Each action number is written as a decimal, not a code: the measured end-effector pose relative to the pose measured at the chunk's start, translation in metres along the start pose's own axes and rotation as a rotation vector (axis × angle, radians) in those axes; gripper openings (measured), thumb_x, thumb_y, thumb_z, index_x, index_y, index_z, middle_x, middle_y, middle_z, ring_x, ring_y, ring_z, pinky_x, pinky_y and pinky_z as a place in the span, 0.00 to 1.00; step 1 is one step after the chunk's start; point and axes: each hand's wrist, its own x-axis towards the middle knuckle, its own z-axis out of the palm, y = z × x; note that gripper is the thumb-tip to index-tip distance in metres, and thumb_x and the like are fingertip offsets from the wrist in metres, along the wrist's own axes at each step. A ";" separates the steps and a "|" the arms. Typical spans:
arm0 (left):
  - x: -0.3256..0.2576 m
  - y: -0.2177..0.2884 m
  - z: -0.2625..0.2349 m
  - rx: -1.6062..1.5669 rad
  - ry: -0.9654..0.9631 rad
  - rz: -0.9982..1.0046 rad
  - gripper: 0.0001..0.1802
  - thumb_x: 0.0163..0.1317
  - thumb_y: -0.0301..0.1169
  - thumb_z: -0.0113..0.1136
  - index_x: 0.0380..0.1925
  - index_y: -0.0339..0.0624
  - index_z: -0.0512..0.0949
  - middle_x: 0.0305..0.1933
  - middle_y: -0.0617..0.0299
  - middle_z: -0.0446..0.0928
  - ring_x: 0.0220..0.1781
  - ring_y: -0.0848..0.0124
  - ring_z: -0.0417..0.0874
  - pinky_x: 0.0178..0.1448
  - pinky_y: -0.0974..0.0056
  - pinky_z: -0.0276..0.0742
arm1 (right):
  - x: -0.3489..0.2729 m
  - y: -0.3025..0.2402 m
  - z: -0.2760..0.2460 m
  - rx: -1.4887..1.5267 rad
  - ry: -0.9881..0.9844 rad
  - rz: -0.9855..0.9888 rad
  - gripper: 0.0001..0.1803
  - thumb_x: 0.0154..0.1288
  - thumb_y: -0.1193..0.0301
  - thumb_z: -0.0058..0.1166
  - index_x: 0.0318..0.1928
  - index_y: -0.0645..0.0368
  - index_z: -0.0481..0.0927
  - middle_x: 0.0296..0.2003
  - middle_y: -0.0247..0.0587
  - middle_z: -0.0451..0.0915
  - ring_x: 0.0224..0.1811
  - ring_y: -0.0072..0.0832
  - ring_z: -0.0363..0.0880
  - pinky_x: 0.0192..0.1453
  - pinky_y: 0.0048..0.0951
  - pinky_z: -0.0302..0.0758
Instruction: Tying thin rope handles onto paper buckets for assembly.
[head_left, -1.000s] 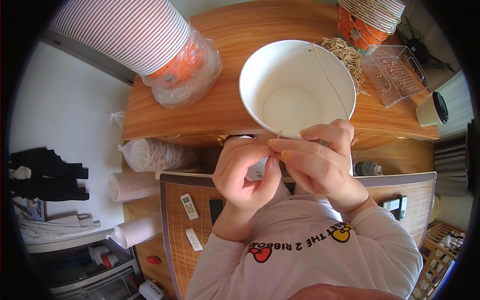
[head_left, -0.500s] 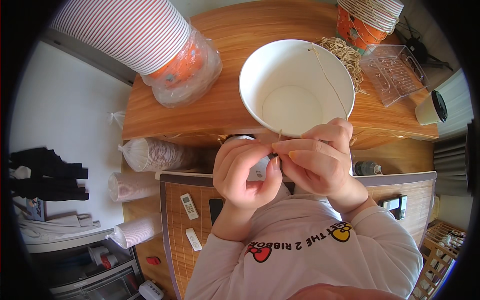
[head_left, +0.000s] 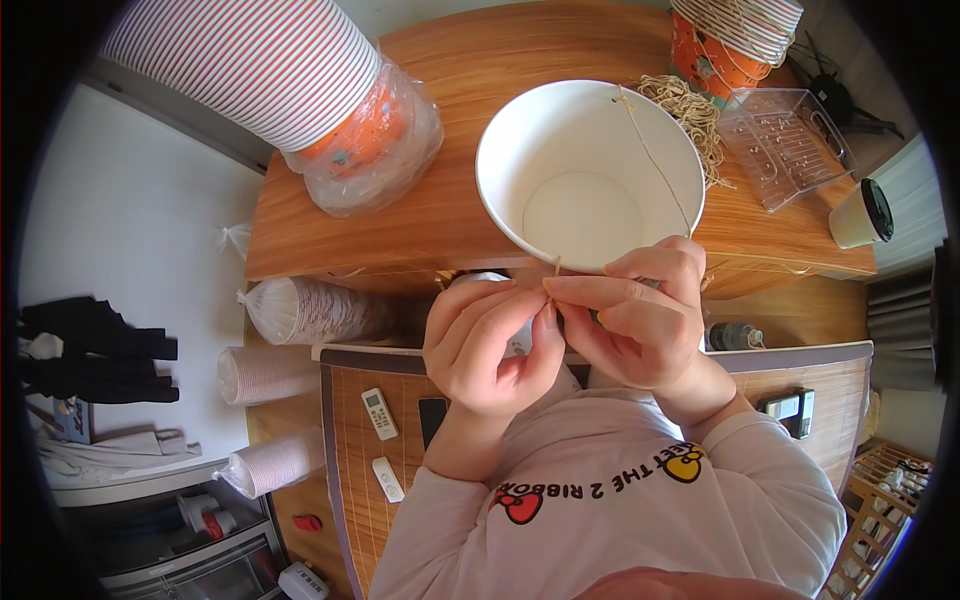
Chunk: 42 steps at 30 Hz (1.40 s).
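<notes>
A large white paper bucket (head_left: 512, 170) stands at the table's near edge, its mouth facing me. A thin tan string (head_left: 652, 155) runs from a hole in its far rim down across the right side toward my hands. At the near rim, my left hand (head_left: 487, 345) pinches a short end of the string between thumb and forefinger. My right hand (head_left: 645, 318) pinches at the same spot, its fingertips against those of the left. A bit of string sticks up by the rim; whether a knot is there is hidden by my fingers.
On the wooden table (head_left: 390, 235), a tall stack of paper buckets (head_left: 260, 75) leans at left. A string heap (head_left: 690, 110), a clear plastic tray (head_left: 785, 145), a lidded cup (head_left: 862, 215) and strung orange buckets (head_left: 700, 60) lie right. Bagged stacks (head_left: 310, 310) stand below left.
My fingertips have drawn closer together on the string, and the right fingers have shifted slightly. The bucket has moved a hair to the left.
</notes>
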 end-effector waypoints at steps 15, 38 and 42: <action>-0.004 0.003 0.000 -0.236 -0.034 -0.192 0.07 0.45 0.19 0.66 0.27 0.36 0.82 0.25 0.60 0.82 0.29 0.65 0.81 0.33 0.67 0.76 | -0.010 0.004 0.000 -0.053 0.022 -0.070 0.21 0.49 0.70 0.69 0.37 0.50 0.69 0.39 0.28 0.87 0.37 0.21 0.75 0.46 0.26 0.60; -0.006 0.004 0.006 -0.056 -0.054 -0.044 0.09 0.46 0.21 0.68 0.29 0.42 0.82 0.27 0.65 0.82 0.29 0.65 0.80 0.36 0.66 0.76 | -0.020 0.001 -0.005 -0.068 0.050 0.036 0.22 0.44 0.72 0.70 0.36 0.49 0.70 0.39 0.23 0.87 0.40 0.22 0.71 0.50 0.28 0.56; -0.007 0.003 0.009 -0.082 -0.038 -0.055 0.09 0.45 0.21 0.69 0.29 0.43 0.81 0.27 0.64 0.81 0.30 0.64 0.79 0.37 0.65 0.76 | -0.019 -0.003 -0.013 -0.056 -0.032 0.061 0.20 0.44 0.73 0.70 0.36 0.49 0.72 0.40 0.24 0.87 0.40 0.23 0.71 0.49 0.27 0.56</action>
